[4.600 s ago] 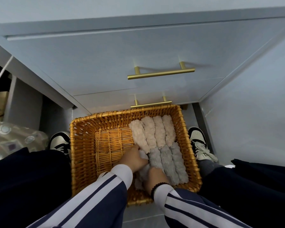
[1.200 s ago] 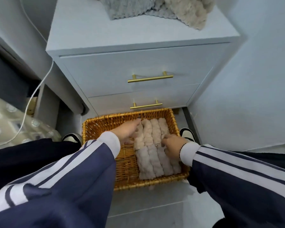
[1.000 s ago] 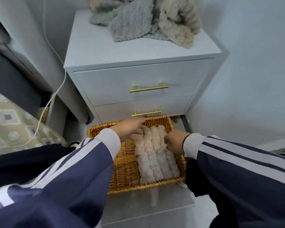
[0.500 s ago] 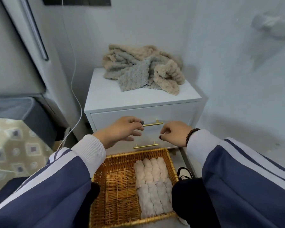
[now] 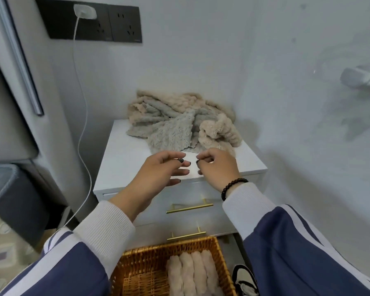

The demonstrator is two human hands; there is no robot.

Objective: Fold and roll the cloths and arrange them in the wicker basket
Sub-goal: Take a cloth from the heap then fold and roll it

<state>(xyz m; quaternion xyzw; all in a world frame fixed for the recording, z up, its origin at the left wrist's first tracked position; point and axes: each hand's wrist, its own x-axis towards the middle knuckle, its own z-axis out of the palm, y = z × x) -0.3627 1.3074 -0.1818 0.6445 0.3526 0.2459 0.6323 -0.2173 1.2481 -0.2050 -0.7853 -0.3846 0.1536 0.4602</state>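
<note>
Heap of unfolded cloths [image 5: 179, 124] lies on the nightstand [image 5: 126, 159], toward its rear. Wicker basket [image 5: 145, 272] sits on the floor before the drawers, four rolled cloths [image 5: 192, 274] side by side in its right half. Socket panel [image 5: 90, 22] on wall above left.

Wicker basket [image 5: 141, 272] cut off by bottom edge; front part not seen. Rolled cloths [image 5: 192, 274] inside cut off too, so no. can't be counted. Shoe [image 5: 245, 280] half hidden by right sleeve [image 5: 297, 253]. White thing on wall [image 5: 360, 79] blurred, cut by right edge; can't be told what it is.
</note>
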